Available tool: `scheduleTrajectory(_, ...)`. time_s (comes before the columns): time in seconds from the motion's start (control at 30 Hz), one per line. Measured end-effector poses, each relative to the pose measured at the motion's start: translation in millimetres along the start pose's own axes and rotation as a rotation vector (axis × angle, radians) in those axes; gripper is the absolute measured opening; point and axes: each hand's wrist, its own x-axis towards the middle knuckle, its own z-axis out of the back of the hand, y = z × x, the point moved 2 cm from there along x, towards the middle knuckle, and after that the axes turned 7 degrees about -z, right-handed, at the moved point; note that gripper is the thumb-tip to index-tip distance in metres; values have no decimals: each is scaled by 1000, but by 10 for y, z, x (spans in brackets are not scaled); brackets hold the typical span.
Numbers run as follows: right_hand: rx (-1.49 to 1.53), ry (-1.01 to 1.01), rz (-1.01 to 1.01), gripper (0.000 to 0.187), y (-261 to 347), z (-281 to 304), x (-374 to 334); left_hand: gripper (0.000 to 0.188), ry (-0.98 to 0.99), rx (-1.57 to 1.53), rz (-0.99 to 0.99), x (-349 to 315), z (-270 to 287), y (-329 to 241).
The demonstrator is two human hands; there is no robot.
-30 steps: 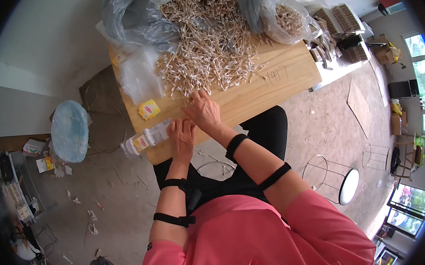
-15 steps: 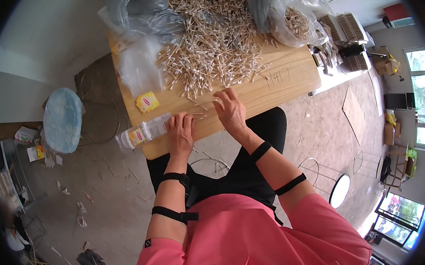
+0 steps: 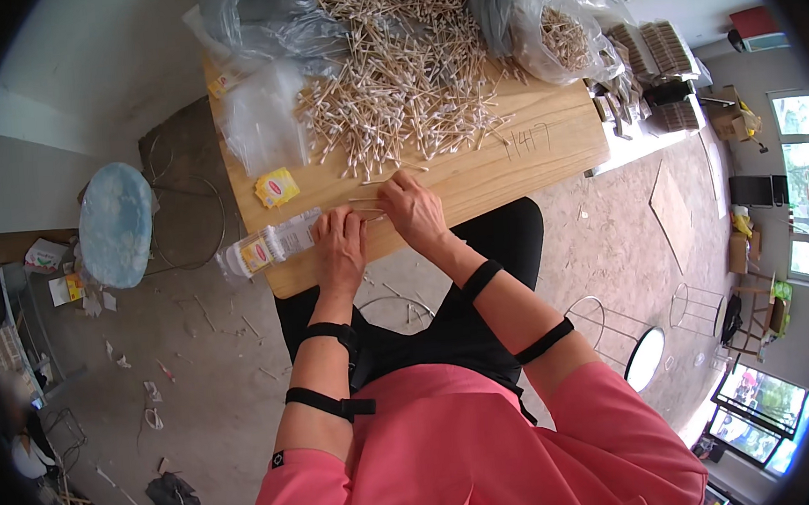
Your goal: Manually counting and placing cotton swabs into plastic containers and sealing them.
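On the wooden table (image 3: pixel 548 153), a large heap of cotton swabs (image 3: pixel 395 112) with pale sticks spreads beyond my hands. My left hand (image 3: pixel 341 246) is closed near the front edge, its curled fingers around a few swabs whose ends poke out to the right. Close beside it, my right hand (image 3: pixel 413 212) pinches a swab or two pointing at the left fingers. Left of my left hand lies a clear plastic packet (image 3: pixel 277 243) with a yellow label and white swab tips inside. My fingers partly hide the swabs held.
A stack of yellow cards (image 3: pixel 276 188) and flat clear bags (image 3: pixel 266 126) lie at the table's left. Grey plastic (image 3: pixel 267 27) and a clear sack of swabs (image 3: pixel 563 40) flank the heap. A blue-topped stool (image 3: pixel 117 226) stands left; a round white-topped stool (image 3: pixel 646 359) stands right.
My right hand has moved left and slightly down, from apart to right beside the left hand, with its fingers drawn together on a swab. The left hand has barely shifted.
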Motion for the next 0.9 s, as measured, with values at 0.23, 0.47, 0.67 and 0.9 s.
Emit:
scheduleTrajectory(0.23,122,93,-98,8,10,-105,42,21,-12,-55,17,10,2,-30)
scheduleTrajectory(0.47,55,-228,-328,7,-324,227,142,28,13,-69,-14,-4,-20,-18)
scheduleTrajectory(0.67,128,33,-175,12,-408,136,145,25,45,-70,-21,-12,-35,-8)
scheduleTrajectory(0.9,158,12,-57,10,-243,3,72,24,65,-69,-3,3,-17,-12)
